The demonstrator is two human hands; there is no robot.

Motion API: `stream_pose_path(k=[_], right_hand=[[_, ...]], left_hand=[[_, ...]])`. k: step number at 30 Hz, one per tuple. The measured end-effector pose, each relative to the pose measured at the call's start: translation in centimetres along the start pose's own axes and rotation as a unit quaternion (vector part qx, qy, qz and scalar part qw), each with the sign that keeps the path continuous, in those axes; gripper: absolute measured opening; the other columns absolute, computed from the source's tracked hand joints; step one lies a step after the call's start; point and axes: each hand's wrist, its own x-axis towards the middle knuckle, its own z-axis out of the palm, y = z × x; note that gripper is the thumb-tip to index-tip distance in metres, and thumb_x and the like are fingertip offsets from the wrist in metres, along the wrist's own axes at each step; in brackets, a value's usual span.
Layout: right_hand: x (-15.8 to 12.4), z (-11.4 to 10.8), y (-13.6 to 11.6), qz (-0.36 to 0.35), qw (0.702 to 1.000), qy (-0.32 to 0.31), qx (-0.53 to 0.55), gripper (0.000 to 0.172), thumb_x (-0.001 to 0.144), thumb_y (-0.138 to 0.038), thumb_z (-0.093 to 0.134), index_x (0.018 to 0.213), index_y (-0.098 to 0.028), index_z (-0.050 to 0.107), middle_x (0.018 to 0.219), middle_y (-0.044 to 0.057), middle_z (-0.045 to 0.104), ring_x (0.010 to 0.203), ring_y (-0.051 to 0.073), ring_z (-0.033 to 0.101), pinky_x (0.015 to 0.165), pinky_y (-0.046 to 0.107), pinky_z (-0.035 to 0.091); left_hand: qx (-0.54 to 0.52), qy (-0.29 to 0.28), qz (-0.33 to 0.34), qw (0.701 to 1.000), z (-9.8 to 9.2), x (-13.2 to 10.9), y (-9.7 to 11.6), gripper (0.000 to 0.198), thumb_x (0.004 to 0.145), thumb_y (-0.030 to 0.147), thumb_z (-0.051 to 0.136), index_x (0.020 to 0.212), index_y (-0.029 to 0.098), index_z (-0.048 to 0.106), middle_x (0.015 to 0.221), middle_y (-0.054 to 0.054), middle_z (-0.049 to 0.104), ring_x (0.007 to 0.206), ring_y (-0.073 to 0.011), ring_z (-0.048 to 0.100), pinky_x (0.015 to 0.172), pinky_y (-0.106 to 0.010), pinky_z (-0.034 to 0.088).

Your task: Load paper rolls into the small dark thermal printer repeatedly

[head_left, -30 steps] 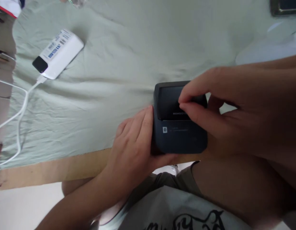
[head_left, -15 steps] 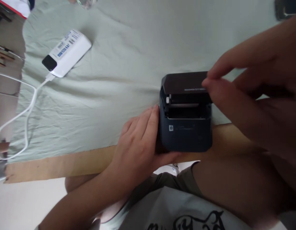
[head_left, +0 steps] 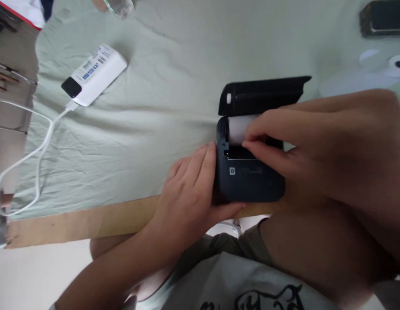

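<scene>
Nearest the camera are the person's grey printed shirt and bare knees. Just beyond runs the wooden edge of the bench (head_left: pixel 90 221), covered farther back by a wrinkled pale green cloth (head_left: pixel 161 86). A small dark label printer (head_left: pixel 248 183) sits at the near edge, right of centre, its lid (head_left: pixel 261 92) swung open toward the far side. The left hand (head_left: pixel 190 189) presses flat against the printer's left side, fingers together. The right hand (head_left: pixel 316 146) reaches in from the right, thumb and forefinger pinched on a white paper roll (head_left: pixel 240 128) in the open bay. Far left lies a white power bank (head_left: pixel 95 74) with a white cable (head_left: pixel 35 159) looping to the left edge. Far right are a dark flat device (head_left: pixel 382 18) and a white tape roll (head_left: pixel 398 65).
</scene>
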Motion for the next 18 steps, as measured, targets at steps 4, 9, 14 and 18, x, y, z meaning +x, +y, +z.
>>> stream_pose_path(k=[4, 9, 14, 18], right_hand=[[0.9, -0.1, -0.2, 0.004, 0.999, -0.045, -0.024, 0.021, 0.103, -0.039, 0.063, 0.103, -0.029, 0.081, 0.087, 0.003, 0.074, 0.077, 0.019, 0.059, 0.067, 0.035, 0.025], [2.8, -1.6, -1.2, 0.08, 0.982, -0.16, -0.056, 0.013, 0.097, -0.043, 0.079, 0.091, -0.031, 0.078, 0.088, 0.004, 0.075, 0.068, 0.019, 0.047, 0.069, 0.037, 0.028], [4.6, -2.8, -2.5, 0.08, 0.969, -0.218, -0.09, 0.028, 0.085, -0.036, 0.095, 0.072, -0.028, 0.071, 0.068, 0.003, 0.062, 0.058, 0.013, 0.037, 0.066, 0.039, 0.037], [5.6, -2.7, -2.7, 0.061, 0.97, -0.224, -0.07, 0.046, 0.085, -0.033, 0.096, 0.063, -0.021, 0.058, 0.06, 0.003, 0.045, 0.075, 0.019, 0.065, 0.08, 0.041, 0.051]], left_hand=[[0.001, 0.003, 0.012, 1.0, 0.3, -0.2, -0.1, 0.101, 0.113, 0.084, 0.058, 0.178, 0.009, 0.037, 0.162, -0.029, 0.073, 0.147, -0.042, 0.076, 0.115, -0.054, 0.064], [0.004, 0.009, 0.017, 1.0, 0.5, -0.2, -0.2, 0.102, 0.112, 0.084, 0.059, 0.175, 0.006, 0.039, 0.159, -0.031, 0.074, 0.146, -0.0434, 0.076, 0.116, -0.056, 0.064], [-0.004, 0.0, 0.014, 1.0, 0.3, -0.1, -0.1, 0.1, 0.112, 0.081, 0.063, 0.173, 0.005, 0.043, 0.16, -0.03, 0.074, 0.149, -0.0432, 0.074, 0.119, -0.054, 0.062], [0.003, 0.003, 0.011, 1.0, 0.3, -0.2, -0.1, 0.1, 0.113, 0.081, 0.062, 0.172, 0.003, 0.044, 0.16, -0.032, 0.073, 0.148, -0.0434, 0.074, 0.119, -0.054, 0.062]])
